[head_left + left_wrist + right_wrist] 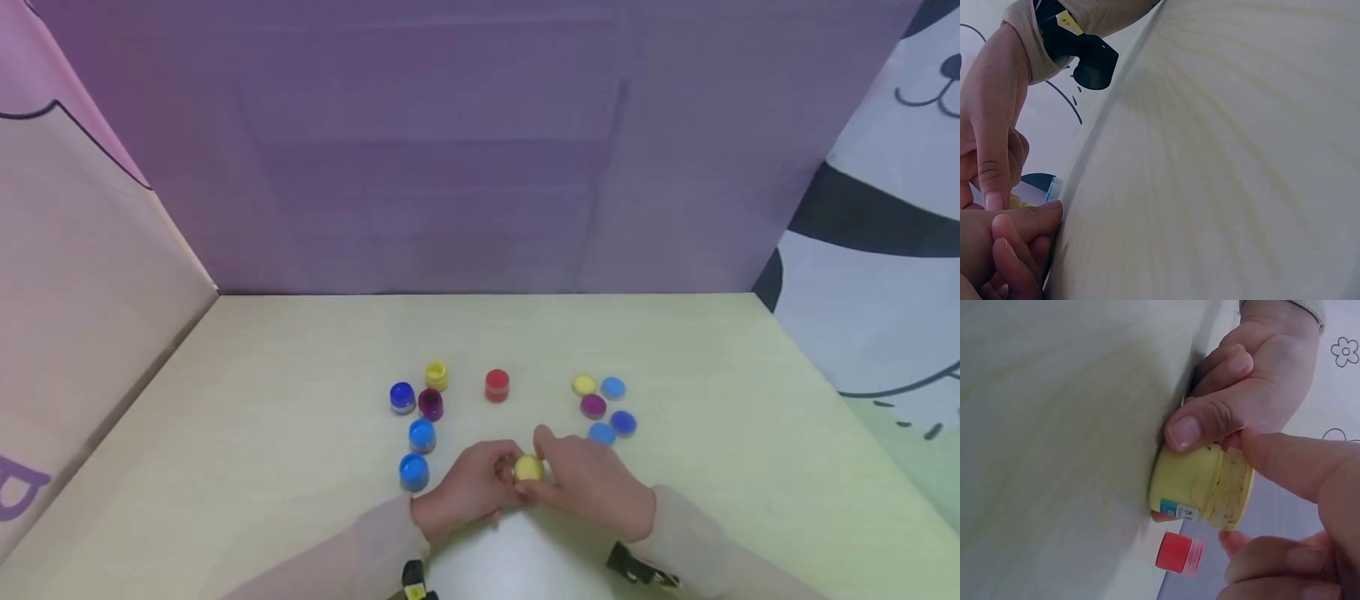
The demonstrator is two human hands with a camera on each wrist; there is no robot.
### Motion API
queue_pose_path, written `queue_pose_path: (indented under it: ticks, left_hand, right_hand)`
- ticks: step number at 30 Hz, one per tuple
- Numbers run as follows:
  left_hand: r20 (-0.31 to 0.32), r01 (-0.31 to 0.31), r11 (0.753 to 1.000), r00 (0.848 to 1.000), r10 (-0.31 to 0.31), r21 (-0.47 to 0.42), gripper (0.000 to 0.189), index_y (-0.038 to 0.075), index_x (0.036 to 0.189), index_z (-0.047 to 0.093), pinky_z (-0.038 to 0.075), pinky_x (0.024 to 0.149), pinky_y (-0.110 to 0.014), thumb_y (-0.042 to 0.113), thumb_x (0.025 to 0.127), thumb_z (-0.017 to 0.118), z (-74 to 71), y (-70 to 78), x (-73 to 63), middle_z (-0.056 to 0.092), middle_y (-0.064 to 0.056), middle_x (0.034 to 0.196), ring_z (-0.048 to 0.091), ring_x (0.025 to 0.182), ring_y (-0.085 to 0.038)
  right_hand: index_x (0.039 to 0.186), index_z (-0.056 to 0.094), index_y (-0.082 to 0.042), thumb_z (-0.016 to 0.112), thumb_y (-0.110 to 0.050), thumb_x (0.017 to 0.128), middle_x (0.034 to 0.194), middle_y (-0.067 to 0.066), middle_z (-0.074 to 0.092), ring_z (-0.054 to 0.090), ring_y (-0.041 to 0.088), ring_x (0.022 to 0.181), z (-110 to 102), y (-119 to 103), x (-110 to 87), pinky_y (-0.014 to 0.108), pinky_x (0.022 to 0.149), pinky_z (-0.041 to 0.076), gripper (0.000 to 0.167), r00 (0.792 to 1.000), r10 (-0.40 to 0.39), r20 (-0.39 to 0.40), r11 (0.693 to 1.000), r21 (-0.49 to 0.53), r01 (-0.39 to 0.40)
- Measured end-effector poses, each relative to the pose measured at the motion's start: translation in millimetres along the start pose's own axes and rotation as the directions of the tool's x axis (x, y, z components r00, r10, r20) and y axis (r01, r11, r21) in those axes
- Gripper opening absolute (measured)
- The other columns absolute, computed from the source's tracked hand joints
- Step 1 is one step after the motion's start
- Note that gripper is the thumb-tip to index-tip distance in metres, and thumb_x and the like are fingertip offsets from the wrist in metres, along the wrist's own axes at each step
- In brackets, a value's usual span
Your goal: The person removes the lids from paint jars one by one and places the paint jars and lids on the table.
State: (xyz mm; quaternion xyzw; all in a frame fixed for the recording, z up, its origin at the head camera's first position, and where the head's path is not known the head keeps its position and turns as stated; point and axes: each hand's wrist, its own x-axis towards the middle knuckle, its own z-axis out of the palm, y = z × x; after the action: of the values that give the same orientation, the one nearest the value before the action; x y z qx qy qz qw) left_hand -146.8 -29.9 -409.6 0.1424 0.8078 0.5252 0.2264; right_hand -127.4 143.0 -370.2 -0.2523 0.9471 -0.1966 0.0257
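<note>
A small yellow paint jar stands on the table between both hands. My left hand grips the jar's body, its thumb along the side in the right wrist view. With thumb and fingers, my right hand pinches the rim of the yellow lid, which sits on the jar. In the left wrist view, the hands cover most of the jar. Beyond the hands stands a red jar with its lid on.
Left of the hands are open jars: yellow, purple, dark blue, and two light blue, one nearest me. Several loose lids lie at right, among them a purple one. A purple-covered wall rises behind the table.
</note>
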Motion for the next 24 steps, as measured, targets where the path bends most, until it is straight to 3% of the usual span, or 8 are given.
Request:
queue_pose_path:
  ticks: [10, 16, 21, 24]
  left_hand:
    - [0.007, -0.018, 1.000, 1.000, 0.018, -0.019, 0.016, 0.019, 0.088, 0.063, 0.038, 0.048, -0.020, 0.020, 0.079, 0.076, 0.6, -2.1, 1.8, 0.051, 0.003, 0.065, 0.046, 0.044, -0.011]
    - [0.007, -0.001, 1.000, 1.000, 0.001, -0.023, 0.022, 0.019, 0.093, 0.063, 0.039, 0.049, -0.021, 0.019, 0.077, 0.078, -0.6, -2.0, 0.7, 0.052, 0.001, 0.069, 0.047, 0.046, -0.012]
    - [0.014, 0.008, 0.999, 1.000, -0.007, -0.032, 0.024, 0.019, 0.094, 0.063, 0.040, 0.051, -0.022, 0.018, 0.076, 0.079, -0.7, -1.6, 0.7, 0.053, 0.000, 0.070, 0.049, 0.048, -0.014]
    - [0.015, 0.007, 0.999, 1.000, -0.007, -0.036, 0.023, 0.019, 0.093, 0.063, 0.039, 0.051, -0.022, 0.018, 0.076, 0.079, 0.0, -1.4, 0.5, 0.052, 0.000, 0.069, 0.048, 0.047, -0.014]
  right_hand:
    - [0.100, 0.053, -0.010, 0.069, -0.025, 0.084, 0.056, -0.011, 0.038, 0.030, 0.000, 0.047, -7.4, 7.6, -0.6, 0.016, 0.042, 0.029, 0.027, 0.990, -0.141, 0.022, 0.990, 0.026, 0.141]
    - [0.114, 0.058, -0.014, 0.070, -0.015, 0.083, 0.057, -0.013, 0.043, 0.033, -0.002, 0.050, -11.2, 14.7, -0.3, 0.015, 0.046, 0.034, 0.033, 0.970, -0.239, 0.038, 0.971, 0.041, 0.237]
    - [0.118, 0.058, -0.019, 0.069, -0.013, 0.085, 0.059, -0.015, 0.045, 0.036, -0.001, 0.051, -12.7, 20.3, -0.4, 0.016, 0.051, 0.036, 0.035, 0.968, -0.234, 0.092, 0.971, 0.067, 0.229]
    - [0.120, 0.056, -0.016, 0.069, -0.021, 0.086, 0.056, -0.015, 0.040, 0.032, -0.002, 0.049, -12.7, 19.4, -1.0, 0.015, 0.047, 0.033, 0.037, 0.971, -0.210, 0.111, 0.977, 0.062, 0.204]
